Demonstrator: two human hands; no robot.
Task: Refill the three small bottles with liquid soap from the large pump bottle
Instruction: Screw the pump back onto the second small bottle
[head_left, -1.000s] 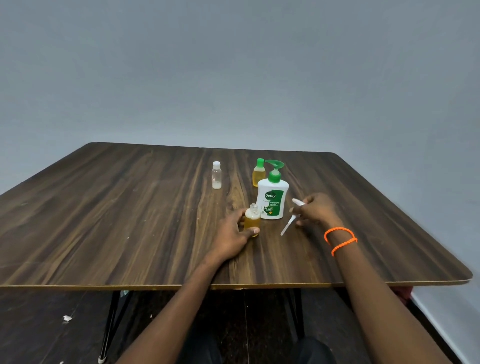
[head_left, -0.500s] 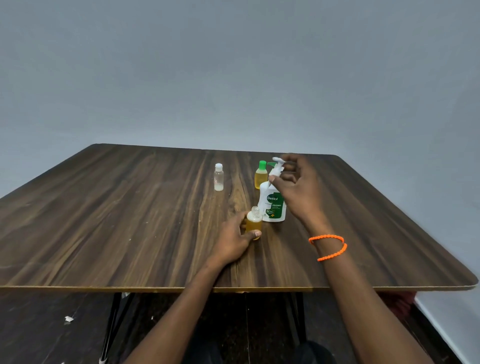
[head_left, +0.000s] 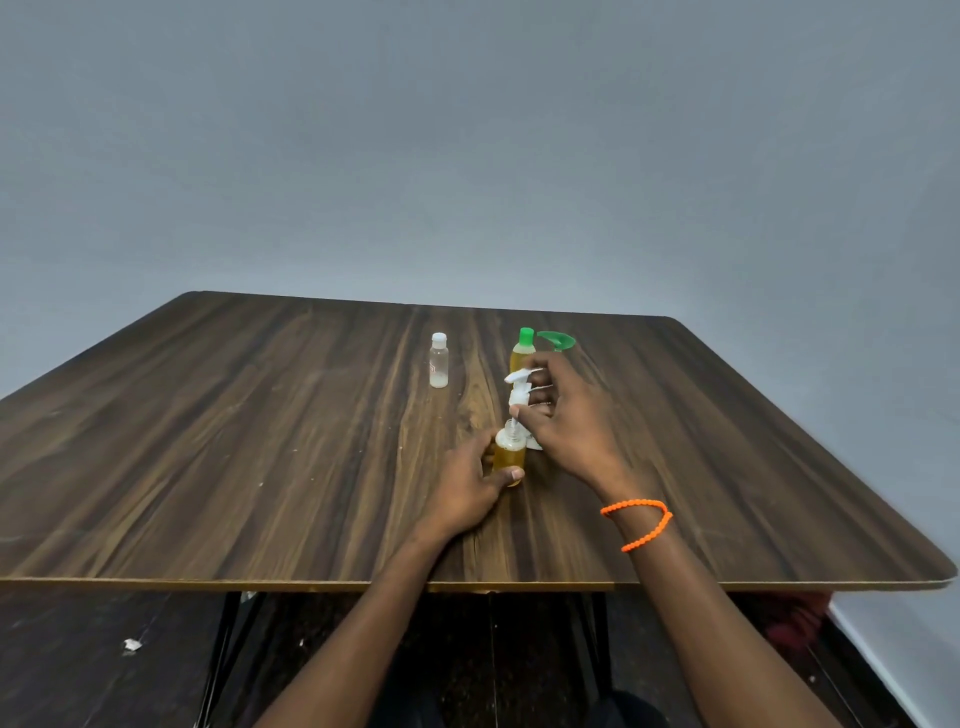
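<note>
My left hand (head_left: 467, 493) grips a small open bottle (head_left: 508, 460) of amber liquid that stands on the wooden table (head_left: 260, 441). My right hand (head_left: 571, 426) holds a white pump cap (head_left: 519, 384) just above it, and the cap's thin tube points down into the bottle's neck. The large pump bottle is mostly hidden behind my right hand; only its green pump head (head_left: 557, 340) and a bit of white body show. Behind stand a small amber bottle with a green cap (head_left: 522, 347) and, to the left, a clear bottle with a white cap (head_left: 439, 361).
The near table edge (head_left: 467, 584) runs across the view, with black table legs (head_left: 223, 654) under it. A white scrap (head_left: 131, 645) lies on the dark floor at the left. A red object (head_left: 795, 618) sits under the right corner.
My right hand lifted the white pump cap from the table, carried it up past the large bottle, then brought it down over the small bottle. My left hand stayed on that bottle.
</note>
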